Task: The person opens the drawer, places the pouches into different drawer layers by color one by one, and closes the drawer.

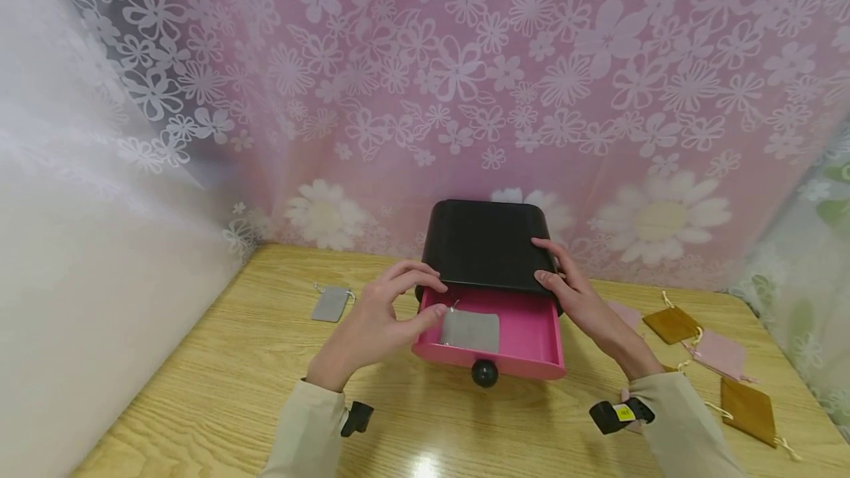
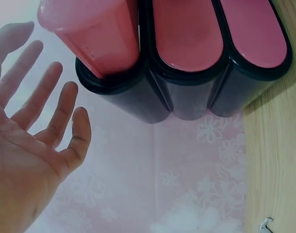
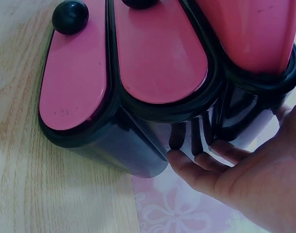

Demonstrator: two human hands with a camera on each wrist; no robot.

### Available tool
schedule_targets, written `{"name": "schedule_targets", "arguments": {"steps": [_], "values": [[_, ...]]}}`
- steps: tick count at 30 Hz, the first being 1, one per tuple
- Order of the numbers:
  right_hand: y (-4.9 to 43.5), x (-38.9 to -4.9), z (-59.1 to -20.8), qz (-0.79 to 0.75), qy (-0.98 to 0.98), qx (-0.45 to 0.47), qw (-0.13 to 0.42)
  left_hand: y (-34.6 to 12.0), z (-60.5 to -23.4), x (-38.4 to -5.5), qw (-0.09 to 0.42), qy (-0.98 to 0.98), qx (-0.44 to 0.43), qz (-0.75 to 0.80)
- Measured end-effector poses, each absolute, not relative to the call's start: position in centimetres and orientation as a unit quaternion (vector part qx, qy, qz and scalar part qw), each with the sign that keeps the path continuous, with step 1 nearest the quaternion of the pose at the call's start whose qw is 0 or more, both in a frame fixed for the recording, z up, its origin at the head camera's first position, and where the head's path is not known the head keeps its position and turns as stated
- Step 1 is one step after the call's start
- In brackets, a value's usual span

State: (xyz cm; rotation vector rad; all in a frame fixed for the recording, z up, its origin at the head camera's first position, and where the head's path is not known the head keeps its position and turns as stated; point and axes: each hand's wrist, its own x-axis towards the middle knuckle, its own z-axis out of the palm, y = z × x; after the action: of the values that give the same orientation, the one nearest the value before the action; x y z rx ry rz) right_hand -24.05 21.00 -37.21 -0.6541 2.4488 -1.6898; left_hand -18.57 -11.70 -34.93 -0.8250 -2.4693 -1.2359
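Note:
A black chest (image 1: 488, 242) with pink drawers stands on the table; its top drawer (image 1: 527, 330) is pulled out, showing a round black knob (image 1: 485, 373). Inside, toward the left, lies a grey drawstring pouch (image 1: 473, 332). My left hand (image 1: 381, 312) hovers at the drawer's left side, thumb near the pouch and fingers spread loosely, with nothing held. Whether the thumb touches the pouch, I cannot tell. My right hand (image 1: 574, 297) rests on the chest's right edge, thumb and a finger on top. Other fingers (image 3: 199, 170) lie against its side in the right wrist view.
Another grey pouch (image 1: 330, 304) lies on the table to the left. On the right are brown pouches (image 1: 749, 410) and pink pouches (image 1: 720, 354). Two lower drawers (image 3: 160, 53) are closed. A flowered curtain (image 1: 398, 94) hangs behind the chest.

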Motion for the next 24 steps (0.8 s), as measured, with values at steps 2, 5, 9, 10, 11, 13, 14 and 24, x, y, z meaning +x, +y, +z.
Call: {"name": "schedule_targets", "arguments": {"steps": [2, 5, 9, 10, 11, 13, 14, 24], "values": [[21.0, -24.1, -37.2, -0.555, 0.802, -0.215, 0.048, -11.9, -35.1, -18.7, 0.135, -0.850, -0.278, -0.426], [21.0, -24.1, -37.3, -0.558, 0.799, -0.216, 0.049, -12.3, -35.2, -18.8, 0.142, -0.849, -0.274, -0.430], [21.1, -24.1, -37.2, -0.557, 0.801, -0.215, 0.051, -12.9, -35.4, -18.9, 0.144, -0.846, -0.270, -0.437], [21.1, -24.1, -37.2, -0.556, 0.801, -0.215, 0.051, -13.0, -35.5, -19.0, 0.143, -0.847, -0.269, -0.437], [21.1, -24.1, -37.2, -0.555, 0.802, -0.214, 0.052, -13.1, -35.5, -19.0, 0.143, -0.847, -0.268, -0.436], [21.1, -24.1, -37.2, -0.553, 0.804, -0.213, 0.052, -13.4, -35.5, -19.0, 0.141, -0.850, -0.264, -0.432], [21.1, -24.1, -37.2, -0.553, 0.804, -0.212, 0.053, -13.5, -35.6, -19.0, 0.141, -0.853, -0.262, -0.429], [21.0, -24.0, -37.1, -0.554, 0.804, -0.209, 0.054, -14.5, -36.1, -19.0, 0.130, -0.868, -0.234, -0.418]]}}
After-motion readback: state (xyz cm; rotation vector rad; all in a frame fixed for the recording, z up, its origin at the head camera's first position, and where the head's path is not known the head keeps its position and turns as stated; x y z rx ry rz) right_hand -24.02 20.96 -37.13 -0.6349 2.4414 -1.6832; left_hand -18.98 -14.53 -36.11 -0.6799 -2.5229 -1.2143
